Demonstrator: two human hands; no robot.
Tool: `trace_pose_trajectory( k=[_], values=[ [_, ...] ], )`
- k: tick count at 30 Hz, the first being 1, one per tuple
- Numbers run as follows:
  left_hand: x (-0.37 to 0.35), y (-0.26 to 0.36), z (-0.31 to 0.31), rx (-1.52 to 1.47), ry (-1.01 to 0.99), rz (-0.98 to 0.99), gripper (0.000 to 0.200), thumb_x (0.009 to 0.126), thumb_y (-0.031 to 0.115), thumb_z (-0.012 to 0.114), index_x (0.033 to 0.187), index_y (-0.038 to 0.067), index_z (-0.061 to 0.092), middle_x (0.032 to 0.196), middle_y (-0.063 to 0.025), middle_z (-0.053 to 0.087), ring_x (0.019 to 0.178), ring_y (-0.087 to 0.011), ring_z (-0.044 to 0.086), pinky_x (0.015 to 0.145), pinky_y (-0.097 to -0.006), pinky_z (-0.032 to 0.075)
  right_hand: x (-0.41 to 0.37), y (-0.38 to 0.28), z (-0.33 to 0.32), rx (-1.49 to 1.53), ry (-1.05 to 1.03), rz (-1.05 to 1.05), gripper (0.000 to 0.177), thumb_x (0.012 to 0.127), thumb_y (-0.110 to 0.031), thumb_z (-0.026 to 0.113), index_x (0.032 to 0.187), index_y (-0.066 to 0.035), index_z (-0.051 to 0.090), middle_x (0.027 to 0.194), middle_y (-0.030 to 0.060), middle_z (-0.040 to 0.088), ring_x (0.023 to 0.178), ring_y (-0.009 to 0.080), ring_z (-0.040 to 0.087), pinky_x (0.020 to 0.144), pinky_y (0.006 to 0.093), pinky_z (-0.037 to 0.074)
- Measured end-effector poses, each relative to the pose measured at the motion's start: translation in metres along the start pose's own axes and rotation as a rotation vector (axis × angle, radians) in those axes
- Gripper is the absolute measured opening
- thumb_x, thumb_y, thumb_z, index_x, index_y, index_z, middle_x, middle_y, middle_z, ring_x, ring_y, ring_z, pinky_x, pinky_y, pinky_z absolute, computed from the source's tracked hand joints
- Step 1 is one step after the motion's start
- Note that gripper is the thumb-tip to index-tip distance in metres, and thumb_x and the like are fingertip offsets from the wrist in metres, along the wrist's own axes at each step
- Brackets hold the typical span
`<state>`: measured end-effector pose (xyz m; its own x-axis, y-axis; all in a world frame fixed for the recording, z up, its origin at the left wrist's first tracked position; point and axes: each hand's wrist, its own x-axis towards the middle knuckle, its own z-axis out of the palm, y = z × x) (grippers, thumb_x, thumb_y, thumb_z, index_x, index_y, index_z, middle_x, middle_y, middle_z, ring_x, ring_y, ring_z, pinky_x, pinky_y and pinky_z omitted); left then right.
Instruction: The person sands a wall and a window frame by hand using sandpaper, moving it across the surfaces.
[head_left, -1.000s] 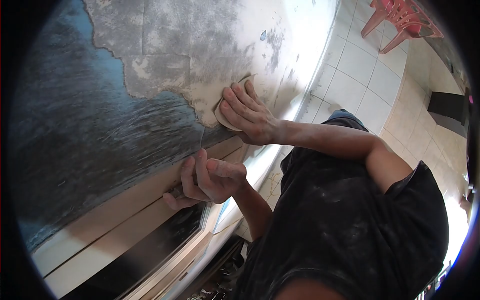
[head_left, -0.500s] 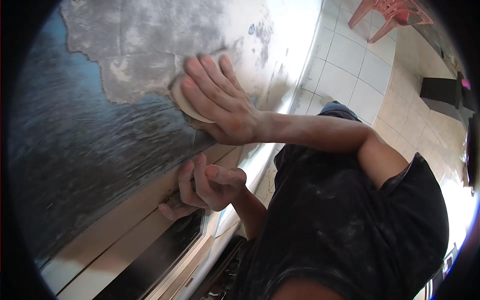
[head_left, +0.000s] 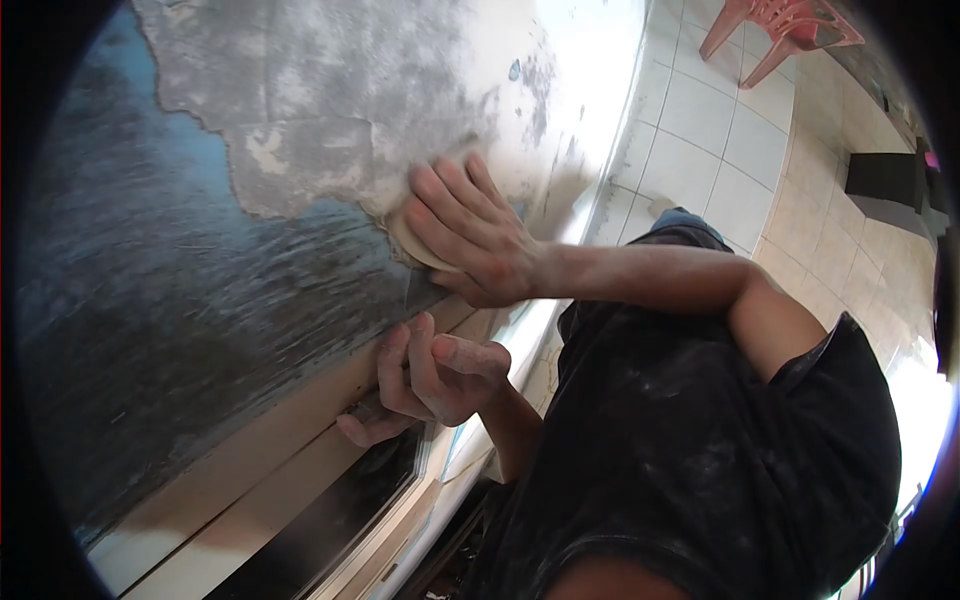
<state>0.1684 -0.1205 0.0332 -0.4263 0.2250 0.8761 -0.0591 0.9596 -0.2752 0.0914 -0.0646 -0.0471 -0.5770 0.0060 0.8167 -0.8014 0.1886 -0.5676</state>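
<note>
My right hand (head_left: 475, 235) presses a pale rounded pad (head_left: 420, 243) against the wall (head_left: 290, 165), at the edge where grey-white patched plaster meets dark, streaked blue paint. Its fingers lie spread over the pad and hide much of it. Below it, my left hand (head_left: 435, 375) is beside the pale frame (head_left: 250, 455), palm turned partly up and fingers loosely bent and apart. No held object shows in its palm. A small grey piece (head_left: 370, 407) shows between its lower fingers and the frame; I cannot make out what it is.
A pink plastic chair (head_left: 790, 30) stands on the tiled floor (head_left: 690, 130) at the upper right. Farther right is a black boxy object (head_left: 885, 185). A dark opening or pane (head_left: 330, 510) lies inside the frame at the lower left.
The view has shifted, so the wall, frame and both hands appear farther right and slightly lower. The right hand and pad remain against the wall; the left hand keeps its loosely bent pose.
</note>
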Motion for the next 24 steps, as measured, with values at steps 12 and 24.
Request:
trace_pose_trajectory(
  k=[12,24],
  values=[
    [0.001,0.002,0.002,-0.004,0.01,-0.015,0.023,0.092,0.021,0.041,0.079,0.012,0.057,0.077,0.0015,0.056,0.08,-0.012,0.056,0.1,-0.0585,0.015,-0.015,0.014,0.006,-0.013,0.018,-0.081,0.065,0.075,-0.021,0.067,0.133,-0.005,0.041,0.143,0.0141,0.034,0.134,0.0307,0.027,0.108,0.054,0.016],
    [0.002,0.002,0.005,0.005,0.026,0.004,0.023,0.092,0.022,0.042,0.079,0.011,0.058,0.077,0.0009,0.056,0.077,-0.0129,0.057,0.1,-0.0589,0.015,-0.027,0.018,0.003,-0.091,-0.045,-0.09,0.059,0.078,-0.021,0.064,0.132,-0.006,0.044,0.143,0.0118,0.035,0.136,0.0274,0.025,0.109,0.0524,0.016]
  ],
)
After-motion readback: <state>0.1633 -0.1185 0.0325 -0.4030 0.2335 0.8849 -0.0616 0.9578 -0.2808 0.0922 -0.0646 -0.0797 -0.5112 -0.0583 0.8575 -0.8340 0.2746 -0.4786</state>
